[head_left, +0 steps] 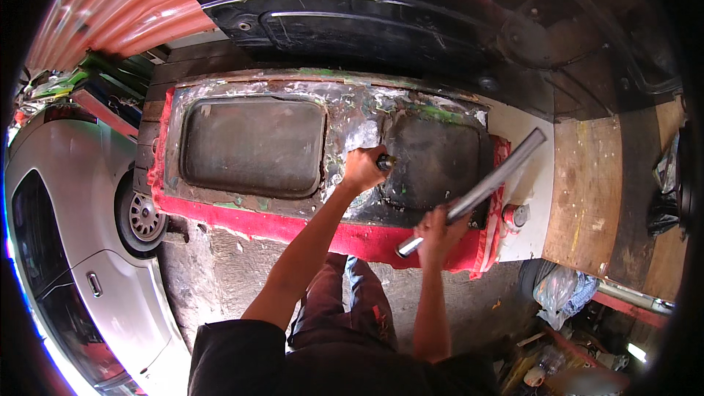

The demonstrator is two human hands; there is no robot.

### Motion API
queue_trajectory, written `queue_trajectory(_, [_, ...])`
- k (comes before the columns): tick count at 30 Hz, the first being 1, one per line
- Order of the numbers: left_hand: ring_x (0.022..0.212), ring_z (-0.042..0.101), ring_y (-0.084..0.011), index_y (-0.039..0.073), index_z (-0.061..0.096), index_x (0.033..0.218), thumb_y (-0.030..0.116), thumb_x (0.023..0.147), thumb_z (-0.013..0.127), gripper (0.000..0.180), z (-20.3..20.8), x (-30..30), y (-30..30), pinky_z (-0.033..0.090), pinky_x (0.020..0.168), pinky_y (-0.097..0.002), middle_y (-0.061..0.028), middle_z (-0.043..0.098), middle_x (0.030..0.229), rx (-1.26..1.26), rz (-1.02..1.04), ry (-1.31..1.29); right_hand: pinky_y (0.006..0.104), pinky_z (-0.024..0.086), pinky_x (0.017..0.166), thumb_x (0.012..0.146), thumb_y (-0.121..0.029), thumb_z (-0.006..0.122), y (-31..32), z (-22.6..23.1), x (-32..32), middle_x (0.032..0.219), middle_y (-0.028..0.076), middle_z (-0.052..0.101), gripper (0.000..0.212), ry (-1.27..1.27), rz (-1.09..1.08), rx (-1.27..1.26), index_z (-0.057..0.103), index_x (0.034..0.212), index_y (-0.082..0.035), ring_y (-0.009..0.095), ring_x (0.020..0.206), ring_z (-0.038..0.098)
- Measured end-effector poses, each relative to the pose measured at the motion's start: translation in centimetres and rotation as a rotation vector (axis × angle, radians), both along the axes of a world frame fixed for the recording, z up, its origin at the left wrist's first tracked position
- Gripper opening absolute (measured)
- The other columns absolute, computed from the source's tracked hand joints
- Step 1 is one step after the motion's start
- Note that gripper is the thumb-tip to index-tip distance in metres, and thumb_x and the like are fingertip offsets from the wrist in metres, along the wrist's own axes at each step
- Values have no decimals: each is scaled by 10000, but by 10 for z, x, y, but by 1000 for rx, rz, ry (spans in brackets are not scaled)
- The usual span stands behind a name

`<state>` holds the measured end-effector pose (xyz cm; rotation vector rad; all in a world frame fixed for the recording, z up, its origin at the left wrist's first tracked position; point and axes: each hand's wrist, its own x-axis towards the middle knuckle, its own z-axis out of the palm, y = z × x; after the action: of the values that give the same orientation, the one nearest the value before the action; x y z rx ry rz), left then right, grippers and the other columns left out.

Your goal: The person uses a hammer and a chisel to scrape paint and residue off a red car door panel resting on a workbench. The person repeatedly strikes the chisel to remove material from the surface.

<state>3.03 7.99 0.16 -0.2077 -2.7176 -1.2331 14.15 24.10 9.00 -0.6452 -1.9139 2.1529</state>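
Note:
A worn, paint-stained panel (352, 114) with two dark rectangular recessed areas lies in front of me on a red cloth (279, 227). My left hand (363, 170) is closed around a dark-handled tool (386, 162) over the middle of the panel, between the recesses. Only the handle's end clearly shows; its kind is hidden by my fingers. A pale, silvery patch (361, 134) lies just beyond my knuckles. My right hand (442, 231) grips a long grey metal bar (506, 169) near its lower end. It slants up to the right, above the panel's right side.
A black vehicle body panel (381, 22) with a handle stands along the far side. At left is a silver car (110, 205). A red can (516, 216) stands right of the cloth, near wooden boards (587, 183). Plastic bags (557, 290) lie at lower right.

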Motion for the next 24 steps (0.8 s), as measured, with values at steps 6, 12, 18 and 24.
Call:
queue_trajectory(6, [682, 685, -309, 129, 667, 835, 265, 694, 747, 212, 6, -2, -5, 551, 639, -426, -111, 696, 735, 90, 70, -19, 459, 500, 804, 810, -63, 645, -9, -66, 28, 1023, 302, 612, 588, -262, 444, 459, 402, 1329, 68, 445, 890, 631])
queue_trajectory(12, [629, 664, -309, 135, 653, 796, 270, 682, 766, 210, -3, 0, 3, 526, 586, -421, -107, 657, 651, 36, 26, -1, 250, 340, 309, 920, -43, 512, 21, 10, 1, 613, -4, 404, 323, -165, 186, 47, 376, 1205, -110, 70, 376, 398])
queue_trajectory(18, [616, 662, -313, 137, 654, 798, 290, 684, 761, 219, -2, 0, 4, 527, 578, -420, -107, 657, 647, 22, 13, 38, 289, 423, 364, 845, -44, 570, -4, -20, -3, 699, 92, 507, 585, -122, 115, 65, 305, 1367, -25, 119, 419, 492])
queue_trajectory(24, [646, 668, -312, 139, 655, 837, 302, 693, 742, 234, -8, 8, 6, 530, 599, -430, -90, 683, 708, -76, -37, -47, 289, 354, 287, 869, -32, 536, 17, -39, 27, 605, 47, 475, 482, -339, 294, 59, 366, 1320, -49, 102, 356, 443])
